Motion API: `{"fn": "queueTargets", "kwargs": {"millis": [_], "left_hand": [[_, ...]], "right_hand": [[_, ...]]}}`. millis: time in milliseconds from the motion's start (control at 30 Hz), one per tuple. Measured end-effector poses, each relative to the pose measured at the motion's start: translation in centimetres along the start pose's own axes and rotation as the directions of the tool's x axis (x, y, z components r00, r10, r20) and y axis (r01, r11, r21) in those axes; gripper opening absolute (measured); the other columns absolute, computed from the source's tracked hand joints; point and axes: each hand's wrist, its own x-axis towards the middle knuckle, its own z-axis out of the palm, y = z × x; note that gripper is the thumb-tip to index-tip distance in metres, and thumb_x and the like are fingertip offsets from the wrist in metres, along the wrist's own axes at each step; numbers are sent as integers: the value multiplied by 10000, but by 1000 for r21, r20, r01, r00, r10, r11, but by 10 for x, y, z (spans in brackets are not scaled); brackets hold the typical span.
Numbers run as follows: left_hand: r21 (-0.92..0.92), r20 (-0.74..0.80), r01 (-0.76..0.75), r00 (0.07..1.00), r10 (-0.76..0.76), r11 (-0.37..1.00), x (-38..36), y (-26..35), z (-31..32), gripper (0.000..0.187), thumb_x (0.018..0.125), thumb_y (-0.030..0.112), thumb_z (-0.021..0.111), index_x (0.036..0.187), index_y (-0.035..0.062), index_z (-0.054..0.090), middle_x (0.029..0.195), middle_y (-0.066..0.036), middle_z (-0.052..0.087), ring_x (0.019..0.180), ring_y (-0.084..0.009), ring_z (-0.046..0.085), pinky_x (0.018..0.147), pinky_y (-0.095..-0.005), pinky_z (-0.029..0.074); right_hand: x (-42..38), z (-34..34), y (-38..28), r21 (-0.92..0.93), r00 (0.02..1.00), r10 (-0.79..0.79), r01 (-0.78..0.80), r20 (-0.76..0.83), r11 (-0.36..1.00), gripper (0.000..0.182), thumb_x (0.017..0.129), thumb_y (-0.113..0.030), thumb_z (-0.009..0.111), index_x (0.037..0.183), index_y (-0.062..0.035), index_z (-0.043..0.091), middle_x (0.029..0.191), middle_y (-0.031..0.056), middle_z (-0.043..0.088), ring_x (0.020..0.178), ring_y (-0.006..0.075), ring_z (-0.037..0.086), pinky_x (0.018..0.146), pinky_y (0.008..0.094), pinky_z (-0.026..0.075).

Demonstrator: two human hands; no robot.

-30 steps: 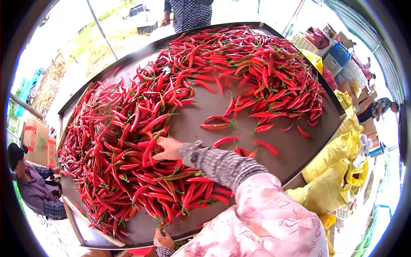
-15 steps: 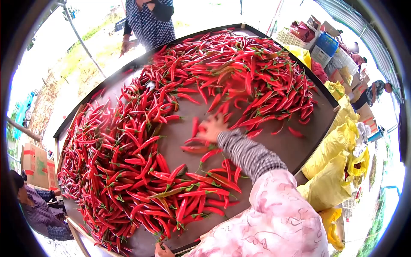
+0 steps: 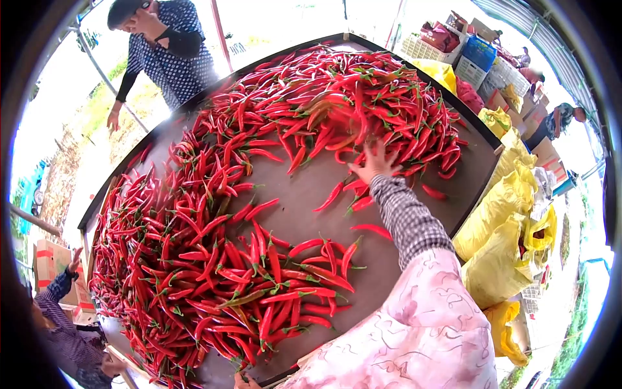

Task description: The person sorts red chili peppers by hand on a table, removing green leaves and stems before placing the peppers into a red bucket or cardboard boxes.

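Note:
My right hand (image 3: 376,163) reaches out with its fingers spread at the near edge of the far pile of red chili peppers (image 3: 395,117). It touches or hovers just over a few of them; nothing is gripped in it. Only part of my left hand (image 3: 246,381) shows, at the table's near edge beside the nearer pile of chili peppers (image 3: 194,272); its grip is hidden. Between the piles, several loose chilies lie on the brown tabletop (image 3: 304,194), including a single chili pepper (image 3: 372,230) below my right wrist.
A dark raised rim (image 3: 483,181) borders the table. Yellow sacks (image 3: 502,240) stand along the right side, with crates (image 3: 427,48) and boxes behind. One person (image 3: 172,55) stands beyond the far left edge; another person (image 3: 71,330) is at the lower left.
My right hand has moved away and to the right, from the middle of the table to the far pile, its fingers spreading. Chilies now lie nearer the close pile. The far person has shifted left.

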Motion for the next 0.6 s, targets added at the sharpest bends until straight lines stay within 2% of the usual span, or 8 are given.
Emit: {"fn": "queueTargets", "kwargs": {"millis": [33,133,233,333,433,500,533,600], "left_hand": [[-2,2,3,1000,-3,1000,0,-1,0,247,840,194,535,1047,97,626,886,-166,631,760,-302,597,661,-386,462],[-2,22,7,1000,-7,1000,0,1,-2,249,840,199,535,1048,92,621,892,-179,624,775,-315,593,671,-395,459],[-9,44,13,999,-13,1000,0,-1,-2,253,840,205,535,1050,87,615,898,-192,618,790,-328,589,682,-405,456],[-8,57,14,998,-14,1000,-2,-6,-4,257,841,210,536,1051,82,610,904,-205,611,806,-342,585,692,-414,453],[-11,64,20,998,-19,1000,-5,-10,-4,261,841,215,536,1052,77,604,909,-219,604,821,-355,581,703,-423,449],[-13,76,29,997,-28,1000,-6,-8,-6,262,841,216,536,1052,75,602,911,-223,602,826,-359,580,706,-427,448],[-5,116,74,991,-73,997,-5,-3,-9,306,839,237,546,1103,89,592,963,-211,607,873,-332,585,744,-401,452],[0,120,101,988,-100,995,-7,-3,-7,329,832,241,554,1125,96,580,985,-196,610,894,-308,589,764,-378,455]], "right_hand": [[9,-7,13,14,986,98,-100,132,995,882,674,-654,609,1405,-388,195,1506,33,-35,1330,488,-26,993,709,70],[3,-4,2,-61,956,137,-125,259,990,736,678,-583,648,1318,-349,371,1506,60,-59,1323,497,77,990,707,119],[-24,34,-1,55,979,-49,38,198,998,527,682,-428,673,1163,-267,531,1441,98,175,1291,482,193,1005,670,160],[-84,55,-18,59,921,-371,366,116,929,483,657,-296,661,1127,-253,561,1322,95,359,1205,448,305,978,659,216],[-134,80,-38,127,729,-684,677,16,725,420,607,-176,630,1025,-212,622,1230,59,451,1115,349,398,893,567,315],[-151,101,-57,408,606,-781,758,-149,509,381,609,-77,612,979,-169,623,1181,33,492,1006,275,495,872,454,359],[-157,104,-67,552,496,-850,765,-177,332,413,653,-93,652,1057,-147,589,1226,69,475,1069,289,493,908,415,388],[-181,84,-82,843,436,-888,525,-149,117,489,700,-150,700,1158,-122,531,1267,113,452,1169,307,449,968,382,388]]}}
